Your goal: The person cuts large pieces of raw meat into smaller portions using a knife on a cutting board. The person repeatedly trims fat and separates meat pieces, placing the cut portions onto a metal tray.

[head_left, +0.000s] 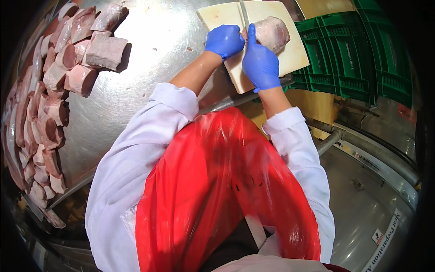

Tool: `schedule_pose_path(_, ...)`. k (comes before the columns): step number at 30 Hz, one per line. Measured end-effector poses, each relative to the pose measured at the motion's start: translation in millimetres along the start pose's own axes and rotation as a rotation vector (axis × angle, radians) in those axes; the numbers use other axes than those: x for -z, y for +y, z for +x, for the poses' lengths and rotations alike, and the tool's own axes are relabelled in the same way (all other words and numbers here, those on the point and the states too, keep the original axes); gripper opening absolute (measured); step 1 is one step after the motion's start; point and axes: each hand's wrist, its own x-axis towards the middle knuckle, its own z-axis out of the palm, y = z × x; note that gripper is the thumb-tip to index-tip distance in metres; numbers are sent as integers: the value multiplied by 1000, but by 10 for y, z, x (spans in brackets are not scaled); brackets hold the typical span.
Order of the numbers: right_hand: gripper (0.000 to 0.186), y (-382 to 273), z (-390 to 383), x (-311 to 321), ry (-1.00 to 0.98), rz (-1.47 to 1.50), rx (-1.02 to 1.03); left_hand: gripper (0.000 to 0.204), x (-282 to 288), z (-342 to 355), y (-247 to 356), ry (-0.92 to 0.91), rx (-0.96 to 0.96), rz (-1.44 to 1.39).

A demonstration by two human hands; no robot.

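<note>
On the off-white cutting board (290, 59) at the upper middle lies a thick, pale pink piece of meat (273, 34). My right hand (261, 65), in a blue glove, is closed around a knife, its index finger stretched forward. The knife's blade (244, 12) points away from me beside the meat's left side; the handle is hidden under my hand. Curled into a fist, my blue-gloved left hand (224, 41) is just left of the blade. A small pinkish bit of meat (244, 34) shows at its fingertips, mostly hidden.
Many cut meat chunks (105, 52) are spread along the left of the shiny metal table (149, 41), with long strips (20, 118) at its far left edge. Green plastic crates (335, 54) stand right of the board. A metal rail (333, 138) runs at lower right.
</note>
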Motion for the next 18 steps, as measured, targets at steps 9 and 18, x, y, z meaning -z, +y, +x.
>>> schedule_pose_path(9,82,333,-1569,512,-357,-53,4,27,159,217,-391,125,-73,73)
schedule_pose_path(18,74,1244,-1900,584,-116,623,-172,33,1115,-168,-702,298,-107,-808)
